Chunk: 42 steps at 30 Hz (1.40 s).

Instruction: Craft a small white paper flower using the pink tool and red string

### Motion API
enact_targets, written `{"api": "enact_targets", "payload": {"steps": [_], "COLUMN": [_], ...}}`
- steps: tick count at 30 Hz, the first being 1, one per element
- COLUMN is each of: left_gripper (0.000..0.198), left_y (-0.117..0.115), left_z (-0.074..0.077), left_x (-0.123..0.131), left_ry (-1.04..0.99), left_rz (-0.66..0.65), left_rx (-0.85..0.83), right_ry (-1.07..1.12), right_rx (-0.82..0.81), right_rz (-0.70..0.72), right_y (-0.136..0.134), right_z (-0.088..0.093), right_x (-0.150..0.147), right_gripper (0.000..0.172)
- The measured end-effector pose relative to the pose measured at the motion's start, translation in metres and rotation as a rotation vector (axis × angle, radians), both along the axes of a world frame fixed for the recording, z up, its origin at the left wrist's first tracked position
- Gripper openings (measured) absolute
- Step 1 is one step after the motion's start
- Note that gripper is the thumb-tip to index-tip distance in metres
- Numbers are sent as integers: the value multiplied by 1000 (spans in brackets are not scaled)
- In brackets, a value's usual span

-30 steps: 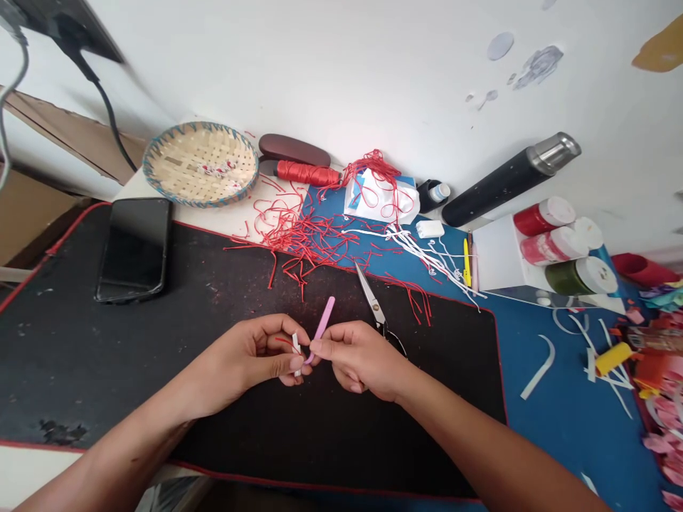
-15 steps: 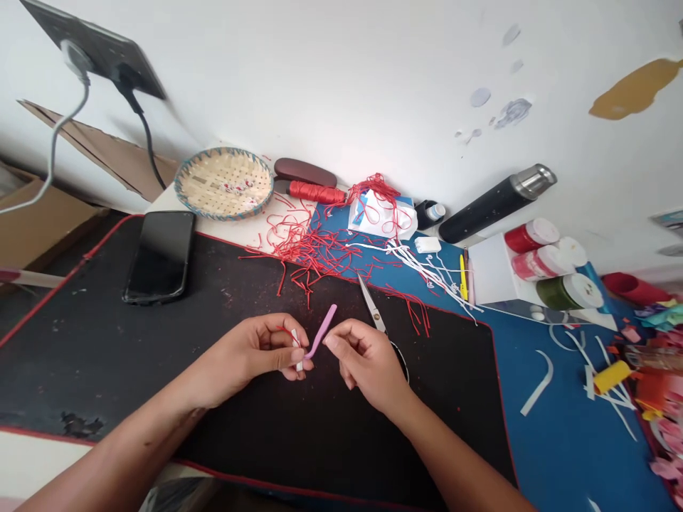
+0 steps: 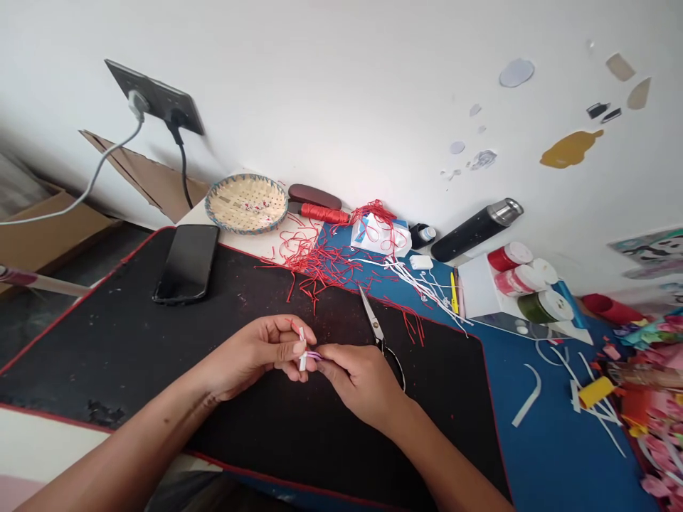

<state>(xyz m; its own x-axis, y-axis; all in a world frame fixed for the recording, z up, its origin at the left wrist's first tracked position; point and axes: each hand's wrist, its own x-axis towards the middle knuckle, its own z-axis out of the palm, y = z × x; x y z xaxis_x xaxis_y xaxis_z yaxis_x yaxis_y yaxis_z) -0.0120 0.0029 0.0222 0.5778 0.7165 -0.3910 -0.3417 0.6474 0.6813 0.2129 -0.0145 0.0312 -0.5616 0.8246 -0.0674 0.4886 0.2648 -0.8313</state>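
Over the black mat (image 3: 256, 434), my left hand (image 3: 272, 348) pinches a small white strip (image 3: 303, 355) between thumb and fingers. A short bit of red thread (image 3: 292, 324) shows at the strip's upper end. From the strip a purple strip (image 3: 314, 355) runs to the right, and the fingertips of my right hand (image 3: 357, 377) are closed on its other end. The purple strip is mostly hidden by the fingers. Behind my right hand lie open-handled scissors (image 3: 376, 328), blades pointing away from me.
A phone (image 3: 188, 264) lies on the mat at left. Along the back are a woven basket (image 3: 246, 206), a red thread spool (image 3: 324, 213), cut red threads (image 3: 320, 263), white cords (image 3: 413, 277) and a black flask (image 3: 469, 233). Paint jars (image 3: 517, 277) and coloured scraps (image 3: 651, 412) are at right.
My right hand has moved left and taken hold of the purple strip, whose free end stood up before. My left hand keeps its pinch. The camera view has shifted.
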Motion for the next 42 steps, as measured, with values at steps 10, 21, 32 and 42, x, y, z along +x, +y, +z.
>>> {"api": "enact_targets", "payload": {"steps": [10, 21, 32, 42], "left_gripper": [27, 32, 30, 32], "left_y": [-2, -3, -1, 0], "left_z": [0, 1, -7, -10], "left_x": [1, 5, 7, 7], "left_ry": [55, 70, 22, 56], "left_rz": [-50, -152, -64, -87], "left_rx": [132, 110, 24, 92], "right_ry": [-56, -10, 83, 5], "right_rx": [-96, -328, -458, -254], "right_rz": [1, -1, -83, -91], "right_y": [-11, -16, -18, -18], "right_z": [12, 7, -5, -9], "right_x": [-1, -1, -5, -7], "right_gripper": [29, 37, 31, 21]}}
